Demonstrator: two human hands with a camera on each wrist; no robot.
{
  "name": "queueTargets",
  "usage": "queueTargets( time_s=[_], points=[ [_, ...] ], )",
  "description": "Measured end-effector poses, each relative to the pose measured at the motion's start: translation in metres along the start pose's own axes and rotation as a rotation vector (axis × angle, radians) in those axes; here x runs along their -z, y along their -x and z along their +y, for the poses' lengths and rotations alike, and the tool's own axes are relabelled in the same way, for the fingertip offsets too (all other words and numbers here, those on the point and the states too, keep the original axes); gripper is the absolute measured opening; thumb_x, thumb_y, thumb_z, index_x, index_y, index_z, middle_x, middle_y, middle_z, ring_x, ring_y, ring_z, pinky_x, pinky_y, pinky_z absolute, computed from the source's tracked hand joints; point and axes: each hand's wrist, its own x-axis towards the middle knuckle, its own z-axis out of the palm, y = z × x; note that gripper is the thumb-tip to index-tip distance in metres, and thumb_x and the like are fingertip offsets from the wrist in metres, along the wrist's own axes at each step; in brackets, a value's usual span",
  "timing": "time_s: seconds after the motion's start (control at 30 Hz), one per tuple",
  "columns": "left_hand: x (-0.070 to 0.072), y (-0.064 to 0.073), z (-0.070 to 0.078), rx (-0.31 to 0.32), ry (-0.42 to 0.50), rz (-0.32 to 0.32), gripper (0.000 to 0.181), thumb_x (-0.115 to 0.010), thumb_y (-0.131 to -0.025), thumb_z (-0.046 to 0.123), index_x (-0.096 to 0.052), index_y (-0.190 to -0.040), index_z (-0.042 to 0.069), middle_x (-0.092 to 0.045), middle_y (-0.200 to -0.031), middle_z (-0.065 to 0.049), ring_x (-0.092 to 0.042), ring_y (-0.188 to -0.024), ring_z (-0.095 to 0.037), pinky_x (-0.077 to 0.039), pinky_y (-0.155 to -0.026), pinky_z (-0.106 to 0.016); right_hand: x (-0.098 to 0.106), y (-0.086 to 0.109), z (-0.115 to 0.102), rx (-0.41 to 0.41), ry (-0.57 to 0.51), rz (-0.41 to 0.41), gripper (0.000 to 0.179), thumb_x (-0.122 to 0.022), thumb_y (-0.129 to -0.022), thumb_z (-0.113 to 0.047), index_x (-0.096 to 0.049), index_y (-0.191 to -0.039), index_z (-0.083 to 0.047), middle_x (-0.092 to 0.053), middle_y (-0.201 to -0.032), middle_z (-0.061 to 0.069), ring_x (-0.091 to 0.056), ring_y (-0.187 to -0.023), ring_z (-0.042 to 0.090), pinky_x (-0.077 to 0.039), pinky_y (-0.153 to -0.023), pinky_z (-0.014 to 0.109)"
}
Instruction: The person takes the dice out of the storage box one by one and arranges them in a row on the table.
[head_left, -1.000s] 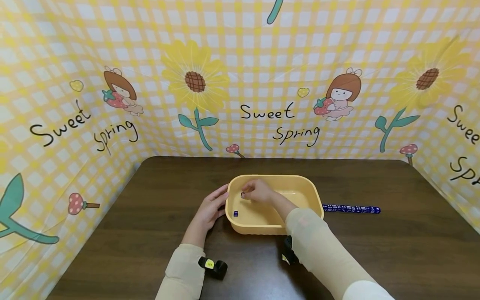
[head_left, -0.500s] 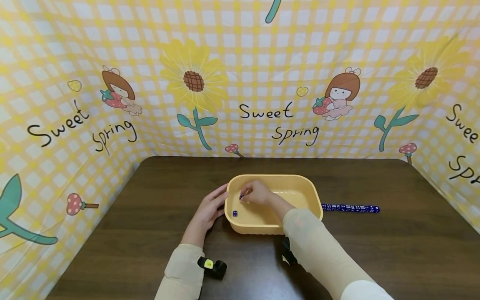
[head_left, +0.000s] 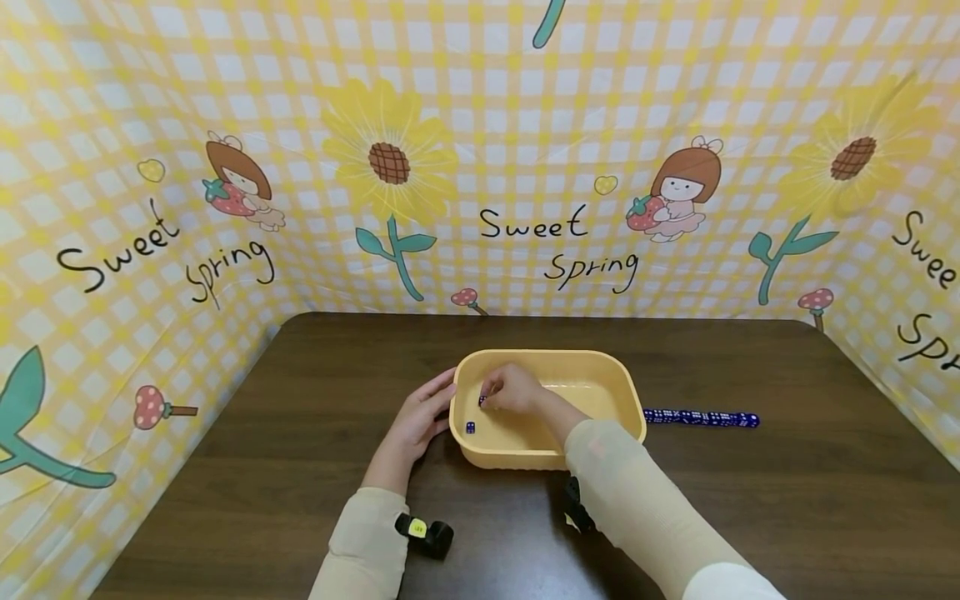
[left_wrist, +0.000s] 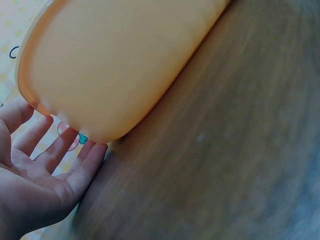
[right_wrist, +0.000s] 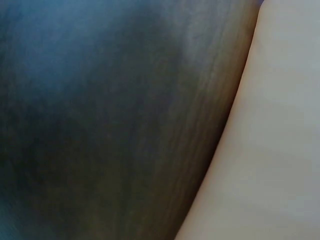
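Note:
In the head view a pale yellow rectangular basin stands on the dark table. My right hand reaches into its left part and pinches a small blue die between thumb and fingers. A second blue die lies on the basin floor, nearer the front left corner. Outside the left end, my left hand rests its extended fingertips against the wall. The left wrist view shows that hand with spread fingers touching the basin's end. From the right wrist only the basin's outer wall and the table show.
A long row of blue dice extends rightward from the basin's right side along the wooden table. A yellow checked cloth hangs behind the table and at its sides. Black wrist cameras sit on the sleeves.
Inside the basin, my right hand has brought the pinched die slightly toward me, closer to the other die. My left hand keeps its place at the basin's end.

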Motion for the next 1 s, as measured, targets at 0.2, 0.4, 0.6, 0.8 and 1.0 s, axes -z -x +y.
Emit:
queueTargets(
  time_s=[0.2, 0.4, 0.6, 0.8, 1.0],
  points=[
    [0.001, 0.001, 0.000, -0.001, 0.002, -0.007, 0.044, -0.053, -0.086, 0.014, -0.042, -0.128, 0.007, -0.047, -0.121, -0.016, -0.050, -0.099, -0.022, -0.043, -0.075, -0.037, 0.001, 0.000, 0.000, 0.002, 0.011, -0.013, 0.005, -0.067, -0.071, -0.004, -0.064, -0.074, -0.001, -0.058, -0.062, -0.001, -0.045, -0.055, 0.007, -0.037, -0.051, 0.019],
    [0.001, 0.001, 0.000, -0.009, -0.003, -0.010, 0.045, -0.053, -0.085, 0.014, -0.042, -0.128, 0.006, -0.047, -0.121, -0.016, -0.050, -0.099, -0.022, -0.043, -0.075, -0.037, 0.004, 0.002, -0.004, 0.003, -0.023, -0.025, 0.003, -0.065, -0.072, -0.002, -0.064, -0.075, 0.000, -0.057, -0.062, 0.002, -0.045, -0.054, 0.006, -0.038, -0.051, 0.019],
    [0.000, -0.001, -0.001, -0.007, -0.010, -0.009, 0.045, -0.054, -0.085, 0.015, -0.043, -0.128, 0.006, -0.047, -0.121, -0.015, -0.050, -0.100, -0.023, -0.042, -0.076, -0.037, 0.011, 0.005, -0.009, 0.038, -0.055, -0.030, 0.004, -0.064, -0.074, -0.001, -0.064, -0.076, 0.002, -0.058, -0.064, 0.001, -0.044, -0.057, 0.007, -0.037, -0.053, 0.019],
    [0.000, -0.001, -0.001, 0.002, -0.012, 0.005, 0.044, -0.054, -0.086, 0.015, -0.043, -0.127, 0.008, -0.047, -0.121, -0.015, -0.049, -0.101, -0.024, -0.042, -0.076, -0.038, 0.022, 0.010, -0.010, 0.041, -0.065, -0.022, 0.006, -0.064, -0.075, -0.003, -0.064, -0.080, 0.001, -0.061, -0.073, 0.002, -0.049, -0.066, 0.007, -0.040, -0.061, 0.020],
    [0.000, -0.001, 0.000, 0.007, -0.029, 0.009, 0.044, -0.054, -0.085, 0.016, -0.044, -0.127, 0.007, -0.046, -0.122, -0.016, -0.048, -0.102, -0.026, -0.042, -0.077, -0.038, 0.041, 0.018, -0.011, 0.055, -0.097, 0.034, 0.009, -0.064, -0.075, -0.004, -0.066, -0.082, 0.001, -0.063, -0.075, 0.005, -0.053, -0.069, 0.011, -0.042, -0.062, 0.024]
  ],
)
